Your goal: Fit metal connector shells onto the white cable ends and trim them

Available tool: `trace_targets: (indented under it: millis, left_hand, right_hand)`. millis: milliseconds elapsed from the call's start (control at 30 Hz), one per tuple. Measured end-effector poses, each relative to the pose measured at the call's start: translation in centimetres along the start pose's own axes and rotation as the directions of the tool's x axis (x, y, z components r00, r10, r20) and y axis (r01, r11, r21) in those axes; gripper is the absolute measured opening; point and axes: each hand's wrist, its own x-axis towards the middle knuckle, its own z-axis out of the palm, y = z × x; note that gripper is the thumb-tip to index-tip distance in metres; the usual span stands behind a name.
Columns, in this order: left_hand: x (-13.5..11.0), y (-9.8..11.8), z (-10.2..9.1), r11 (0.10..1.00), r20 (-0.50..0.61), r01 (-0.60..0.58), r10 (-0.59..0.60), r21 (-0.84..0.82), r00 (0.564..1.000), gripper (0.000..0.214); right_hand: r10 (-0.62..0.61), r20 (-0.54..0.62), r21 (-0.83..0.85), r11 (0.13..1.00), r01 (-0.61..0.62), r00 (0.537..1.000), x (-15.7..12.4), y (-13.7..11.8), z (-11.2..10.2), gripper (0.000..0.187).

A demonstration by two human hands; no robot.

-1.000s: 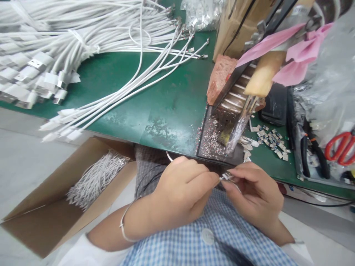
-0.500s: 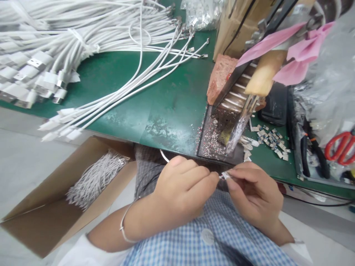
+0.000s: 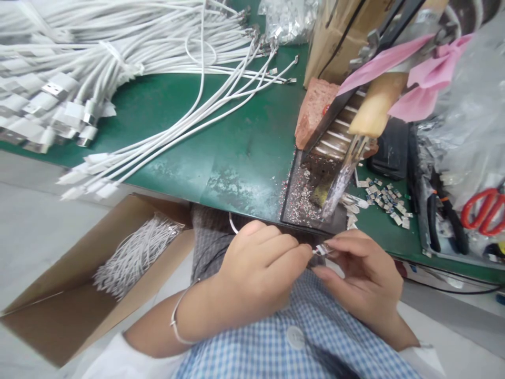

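Note:
My left hand [image 3: 258,268] and my right hand [image 3: 361,273] meet just below the table's front edge, over my checked shirt. Both are closed in a pinch on a small metal connector piece [image 3: 322,249] between the fingertips. A thin white cable [image 3: 233,223] loops out behind my left hand. Just above the hands a soldering iron with a tan handle [image 3: 373,108] slants down to its tip over a dark tray [image 3: 305,197] speckled with solder bits. Small metal connector shells [image 3: 384,202] lie scattered to the right of the tray.
Bundles of white cables [image 3: 118,68] cover the left of the green table [image 3: 236,152]. A cardboard box [image 3: 79,295] with white cables stands on the floor at the left. Red-handled scissors [image 3: 483,210], black pliers [image 3: 445,216], a brick [image 3: 315,108] and plastic bags sit at the right.
Both hands stay together at the same spot; the fingers shift slightly on the small connector piece. Nothing else has moved.

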Motion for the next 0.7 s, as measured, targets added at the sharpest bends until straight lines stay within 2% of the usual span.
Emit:
trace_targets:
  millis: [67, 133, 267, 400, 700]
  left_hand:
    - [0.1, -0.1, -0.1, 1.0, 0.01, 0.01, -0.01, -0.022, 1.0, 0.025]
    - [0.2, -0.3, 0.0, 0.999, 0.001, 0.014, -0.014, -0.037, 1.0, 0.021]
    - [0.5, -0.7, 0.1, 1.0, -0.012, 0.02, -0.021, -0.019, 1.0, 0.014]
    - [1.0, -0.9, 0.2, 0.999, -0.032, 0.019, -0.018, 0.032, 0.999, 0.01]
    - [2.0, -1.2, 0.3, 0.994, -0.043, 0.035, -0.031, 0.101, 0.999, 0.014]
  right_hand:
    - [0.021, -0.037, 0.052, 0.998, -0.019, 0.999, 0.0, 0.0, 0.0, 0.033]
    - [0.015, -0.11, 0.074, 0.997, -0.007, 0.994, 0.0, 0.0, 0.0, 0.026]
    - [-0.089, -0.209, -0.093, 0.993, 0.071, 0.974, 0.3, -0.1, 0.1, 0.018]
    - [-0.128, -0.158, -0.244, 0.966, 0.087, 0.979, 0.9, -0.1, 0.3, 0.015]
    - [-0.171, -0.131, -0.315, 0.941, 0.122, 0.976, 1.8, 0.1, 0.3, 0.012]
